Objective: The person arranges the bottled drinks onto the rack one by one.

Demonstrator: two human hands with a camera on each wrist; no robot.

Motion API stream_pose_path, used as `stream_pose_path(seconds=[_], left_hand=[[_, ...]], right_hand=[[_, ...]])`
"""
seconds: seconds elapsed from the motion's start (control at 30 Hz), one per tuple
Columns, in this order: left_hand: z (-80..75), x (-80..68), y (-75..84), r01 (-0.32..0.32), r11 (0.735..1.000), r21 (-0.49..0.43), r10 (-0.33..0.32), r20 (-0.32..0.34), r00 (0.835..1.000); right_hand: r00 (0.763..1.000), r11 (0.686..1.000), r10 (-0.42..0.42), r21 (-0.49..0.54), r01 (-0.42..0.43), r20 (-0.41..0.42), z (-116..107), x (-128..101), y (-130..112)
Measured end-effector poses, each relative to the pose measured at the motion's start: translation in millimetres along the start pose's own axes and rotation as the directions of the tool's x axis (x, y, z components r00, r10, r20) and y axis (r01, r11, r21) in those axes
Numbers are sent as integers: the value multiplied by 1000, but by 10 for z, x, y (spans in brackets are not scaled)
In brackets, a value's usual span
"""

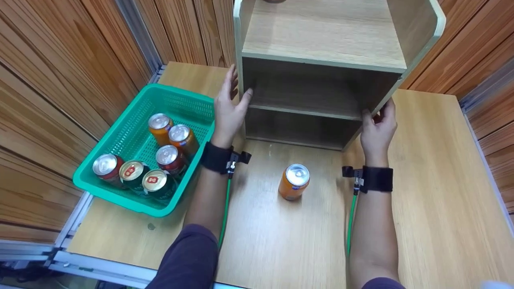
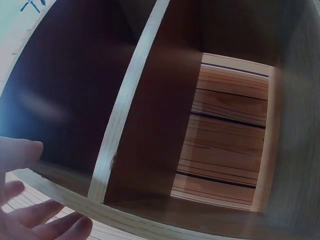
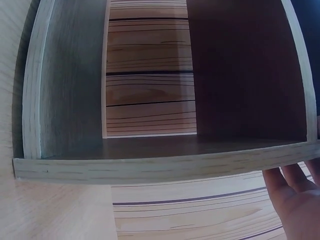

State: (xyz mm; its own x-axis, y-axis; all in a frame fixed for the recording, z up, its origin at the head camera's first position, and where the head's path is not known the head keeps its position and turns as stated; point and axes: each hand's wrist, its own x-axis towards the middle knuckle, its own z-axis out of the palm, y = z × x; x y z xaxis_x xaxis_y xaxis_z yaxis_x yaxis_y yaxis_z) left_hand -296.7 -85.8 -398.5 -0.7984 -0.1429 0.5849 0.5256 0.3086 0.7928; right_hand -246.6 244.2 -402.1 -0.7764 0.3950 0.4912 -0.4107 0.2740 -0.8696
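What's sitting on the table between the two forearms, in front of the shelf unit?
In the head view, one upright orange can stands on the table between the forearms, apart from the wooden shelf unit; bare wood surrounds it.

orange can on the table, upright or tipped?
Upright. In the head view the orange can stands on its base on the table in front of the shelf unit, silver top with pull tab facing up.
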Motion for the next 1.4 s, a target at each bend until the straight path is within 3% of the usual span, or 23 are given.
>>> stream_pose_path(seconds=[0.23,0.37,0.47,0.6,0.67,0.73,0.8,0.9,1.07,1.13,1.2,1.27,1.4], left_hand=[[28,-43,-14,-52,999,4,52,10,999],[36,-21,-18,-63,998,-2,63,6,998],[40,-2,-12,-69,997,-14,70,3,998],[34,0,-12,-34,998,-44,34,2,999],[29,2,-16,-25,998,-63,25,3,1000],[28,9,-20,-33,997,-71,33,0,999],[28,14,-4,-42,996,-75,42,4,999],[30,9,8,-55,997,-56,55,4,998],[22,27,20,-58,998,-36,58,6,998],[21,27,21,-53,998,-38,54,7,999],[22,27,22,-54,998,-34,54,6,999],[22,24,26,-54,998,-28,54,1,999],[-10,3,177,-39,999,-29,39,-1,999]], right_hand=[[1000,1000,24,12,-25,19,-22,-6,5],[999,990,41,137,-39,-12,-80,30,-106],[997,970,17,245,3,-81,-168,32,-319],[984,949,-109,280,145,-141,-236,-83,-665],[974,941,-201,257,221,-102,-214,-175,-789],[958,933,-288,220,283,-12,-158,-272,-855],[929,926,-355,176,333,109,-90,-362,-860],[863,912,-410,140,386,295,8,-474,-782],[705,868,-478,163,468,523,165,-627,-507],[635,852,-476,139,505,609,210,-705,-365],[582,847,-442,104,522,682,240,-783,-232],[547,853,-392,70,517,739,255,-854,-120],[512,874,-307,25,486,802,260,-979,-5]])
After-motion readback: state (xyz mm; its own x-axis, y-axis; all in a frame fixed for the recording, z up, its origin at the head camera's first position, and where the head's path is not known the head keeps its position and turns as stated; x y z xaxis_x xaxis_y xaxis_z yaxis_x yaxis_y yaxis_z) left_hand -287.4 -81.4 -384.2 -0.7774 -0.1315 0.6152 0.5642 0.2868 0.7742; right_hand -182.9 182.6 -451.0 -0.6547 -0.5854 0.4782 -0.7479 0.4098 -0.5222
